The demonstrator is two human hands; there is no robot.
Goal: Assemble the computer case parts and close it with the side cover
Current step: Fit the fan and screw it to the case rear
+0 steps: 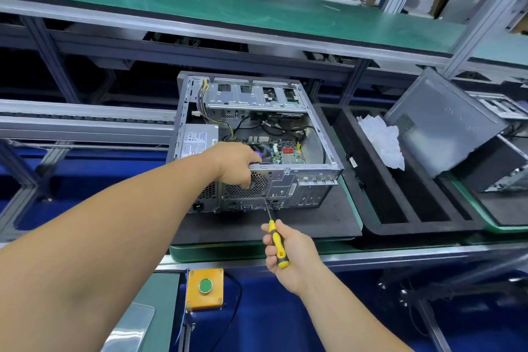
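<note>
Green-topped assembly benches surround you, and the open grey metal computer case point(257, 140) lies on a black foam mat point(257, 226) straight ahead. Your left hand point(238, 164) curls over the case's near top edge by the rear fan grille point(247, 184). Your right hand point(287, 251) grips a yellow-and-black screwdriver point(275, 240), tip against the rear panel.

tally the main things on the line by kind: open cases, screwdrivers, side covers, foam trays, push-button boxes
open computer case: 1
yellow-and-black screwdriver: 1
grey side cover: 1
black foam tray: 1
orange push-button box: 1
total: 5
</note>
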